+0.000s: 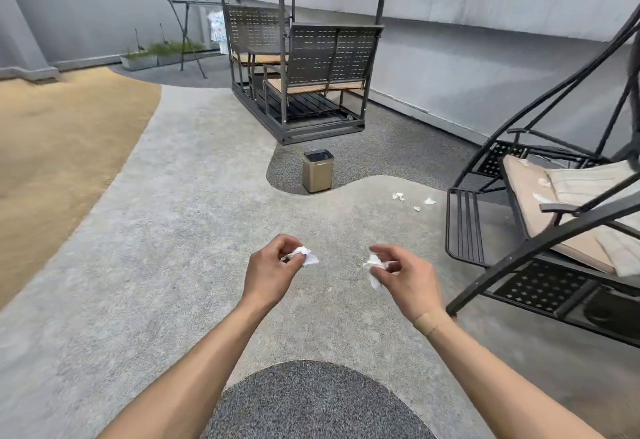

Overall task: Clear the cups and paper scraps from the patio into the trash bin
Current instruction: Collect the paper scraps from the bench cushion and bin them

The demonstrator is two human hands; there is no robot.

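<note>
swing seat (pixel 568 216) cut off by the right edge. trash bin (pixel 318 176) interior not visible. white scraps on the seat cushion (pixel 544 182) too small to identify.

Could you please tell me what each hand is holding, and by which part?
Each hand pinches a crumpled white paper scrap in its fingers: left hand holds one; right hand another.

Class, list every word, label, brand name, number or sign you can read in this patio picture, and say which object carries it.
None: no readable text shows anywhere.
Gold square metal trash bin: its visible sides are plain.
Crumpled white paper scraps in the left hand and right hand: no print visible.
Patterned cloth hanging on the far drying rack: too small and blurred to read.
</note>
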